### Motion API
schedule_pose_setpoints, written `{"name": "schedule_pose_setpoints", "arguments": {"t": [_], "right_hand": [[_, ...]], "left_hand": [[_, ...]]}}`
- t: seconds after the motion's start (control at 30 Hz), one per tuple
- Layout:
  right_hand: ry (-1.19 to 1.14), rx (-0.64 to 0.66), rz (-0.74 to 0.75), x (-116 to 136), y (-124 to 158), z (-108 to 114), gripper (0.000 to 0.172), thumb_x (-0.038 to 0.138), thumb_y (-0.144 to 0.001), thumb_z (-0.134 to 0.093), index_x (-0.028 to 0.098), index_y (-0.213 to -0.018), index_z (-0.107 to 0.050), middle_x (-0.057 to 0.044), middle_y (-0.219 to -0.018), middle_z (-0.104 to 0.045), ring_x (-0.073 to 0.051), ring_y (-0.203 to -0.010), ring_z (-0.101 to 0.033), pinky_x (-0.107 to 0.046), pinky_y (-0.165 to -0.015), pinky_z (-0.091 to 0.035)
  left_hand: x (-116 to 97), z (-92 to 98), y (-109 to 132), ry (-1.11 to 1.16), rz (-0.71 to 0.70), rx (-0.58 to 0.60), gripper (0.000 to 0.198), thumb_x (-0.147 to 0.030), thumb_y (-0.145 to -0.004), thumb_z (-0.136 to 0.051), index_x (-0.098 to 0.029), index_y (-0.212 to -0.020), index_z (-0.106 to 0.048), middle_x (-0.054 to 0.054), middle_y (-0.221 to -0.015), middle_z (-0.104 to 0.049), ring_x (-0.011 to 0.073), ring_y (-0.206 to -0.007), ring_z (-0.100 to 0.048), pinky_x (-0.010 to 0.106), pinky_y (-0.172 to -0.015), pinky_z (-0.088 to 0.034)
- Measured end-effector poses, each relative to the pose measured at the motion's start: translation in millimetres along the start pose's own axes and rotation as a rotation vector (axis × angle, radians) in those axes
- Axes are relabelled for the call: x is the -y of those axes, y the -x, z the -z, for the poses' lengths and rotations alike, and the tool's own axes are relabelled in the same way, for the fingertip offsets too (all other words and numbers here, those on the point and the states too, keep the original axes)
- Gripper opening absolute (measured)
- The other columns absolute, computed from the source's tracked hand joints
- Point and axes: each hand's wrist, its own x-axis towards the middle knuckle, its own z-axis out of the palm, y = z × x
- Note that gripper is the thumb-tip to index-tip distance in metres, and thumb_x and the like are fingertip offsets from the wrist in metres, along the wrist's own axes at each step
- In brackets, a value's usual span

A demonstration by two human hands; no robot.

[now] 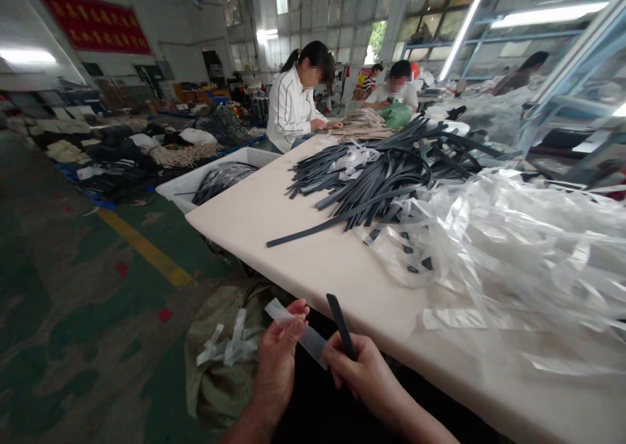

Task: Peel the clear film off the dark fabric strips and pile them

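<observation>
My left hand (280, 349) pinches a short translucent plastic strip (313, 345) between thumb and fingers, in front of the table's near edge. The strip's other end reaches the fingertips of my right hand (359, 366). That hand is closed around a dark grey strap (341, 323), whose flat end sticks up above the fist; the strap's lower part is hidden. On the table lies a heap of similar dark straps (376, 170), with one single strap (313, 230) reaching out towards me.
A pile of clear plastic strips (518, 248) covers the right of the table (244, 216). White plastic scraps (232, 346) lie on olive cloth (210, 392) at lower left. A white bin (171, 190) with dark straps stands beyond the table. A person in white (291, 108) works across it.
</observation>
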Motion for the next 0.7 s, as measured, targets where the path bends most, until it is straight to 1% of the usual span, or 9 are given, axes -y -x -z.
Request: {"name": "schedule_pose_setpoints", "arguments": {"t": [0.07, 0.13, 0.17, 0.27, 0.37, 0.43, 0.53, 0.6, 0.7], "right_hand": [[0.097, -0.047, 0.03, 2, -2, -2, 0.032, 0.047, -0.083, -0.058, 0.019, -0.067, -0.056, 0.004, -0.05, -0.052, -0.009, -0.043, -0.037, -0.022, -0.045, -0.029], [0.167, -0.06, 0.1, 3, -3, -1, 0.031, 0.039, -0.084, -0.055, 0.019, -0.062, -0.054, 0.003, -0.052, -0.052, -0.01, -0.049, -0.041, -0.023, -0.051, -0.032], [0.182, -0.063, 0.125, 3, -4, 1, 0.031, 0.038, -0.085, -0.054, 0.019, -0.061, -0.054, 0.002, -0.053, -0.053, -0.011, -0.051, -0.042, -0.023, -0.053, -0.033], [0.15, -0.079, 0.123, 2, -7, 6, 0.028, 0.039, -0.085, -0.053, 0.019, -0.067, -0.057, 0.002, -0.056, -0.053, -0.012, -0.054, -0.044, -0.023, -0.054, -0.035], [0.13, -0.09, 0.092, -1, -10, 10, 0.027, 0.04, -0.084, -0.053, 0.019, -0.067, -0.055, 0.002, -0.057, -0.052, -0.013, -0.055, -0.045, -0.023, -0.054, -0.036], [0.142, -0.082, 0.097, -3, -12, 12, 0.03, 0.041, -0.085, -0.054, 0.019, -0.065, -0.053, 0.002, -0.057, -0.053, -0.012, -0.055, -0.045, -0.023, -0.056, -0.037], [0.155, -0.059, 0.101, -6, -10, 16, 0.039, 0.047, -0.089, -0.051, 0.018, -0.063, -0.054, 0.001, -0.057, -0.054, -0.012, -0.055, -0.046, -0.023, -0.055, -0.037], [0.145, -0.015, 0.067, -7, -5, 19, 0.046, 0.056, -0.092, -0.045, 0.017, -0.069, -0.057, 0.0, -0.058, -0.056, -0.011, -0.049, -0.044, -0.022, -0.048, -0.035], [0.118, 0.1, -0.034, -10, 8, 23, 0.062, 0.068, -0.093, -0.032, 0.015, -0.083, -0.061, -0.002, -0.062, -0.062, -0.009, -0.04, -0.042, -0.019, -0.039, -0.03]], "left_hand": [[4, -0.9, 0, 0.119, 0.097, -0.017, 0.022, -0.032, -0.067, -0.085, -0.019, -0.082, -0.076, 0.007, -0.11, -0.073, 0.0191, -0.098, -0.066, 0.03, -0.09, -0.05], [6, 0.2, -1, 0.228, 0.238, 0.009, 0.025, -0.037, -0.073, -0.08, -0.02, -0.092, -0.076, 0.007, -0.108, -0.073, 0.0185, -0.098, -0.066, 0.03, -0.09, -0.051], [6, 1.2, 0, 0.259, 0.323, 0.064, 0.032, -0.043, -0.078, -0.074, -0.019, -0.1, -0.074, 0.009, -0.111, -0.072, 0.0197, -0.101, -0.065, 0.031, -0.09, -0.051], [7, 4.2, 5, 0.246, 0.536, 0.332, 0.056, -0.058, -0.087, -0.055, -0.014, -0.118, -0.067, 0.016, -0.12, -0.067, 0.0253, -0.107, -0.063, 0.037, -0.091, -0.051], [11, 3.8, 13, 0.125, 0.524, 0.435, 0.041, -0.046, -0.09, -0.058, -0.013, -0.111, -0.07, 0.014, -0.109, -0.07, 0.0224, -0.097, -0.064, 0.036, -0.091, -0.05], [15, 1.9, 16, 0.016, 0.443, 0.419, 0.027, -0.036, -0.088, -0.063, -0.012, -0.097, -0.074, 0.01, -0.093, -0.071, 0.0182, -0.085, -0.062, 0.031, -0.085, -0.05], [18, -0.2, 12, -0.11, 0.357, 0.372, 0.024, -0.034, -0.084, -0.069, -0.01, -0.08, -0.074, 0.007, -0.076, -0.068, 0.0155, -0.074, -0.06, 0.028, -0.076, -0.049], [18, 0.1, 7, -0.106, 0.351, 0.3, 0.025, -0.035, -0.08, -0.074, -0.01, -0.078, -0.074, 0.007, -0.078, -0.069, 0.0157, -0.075, -0.062, 0.027, -0.076, -0.05], [16, 2.0, -3, 0.026, 0.374, 0.122, 0.028, -0.036, -0.068, -0.084, -0.013, -0.079, -0.074, 0.008, -0.085, -0.073, 0.0175, -0.08, -0.066, 0.027, -0.076, -0.053]]}}
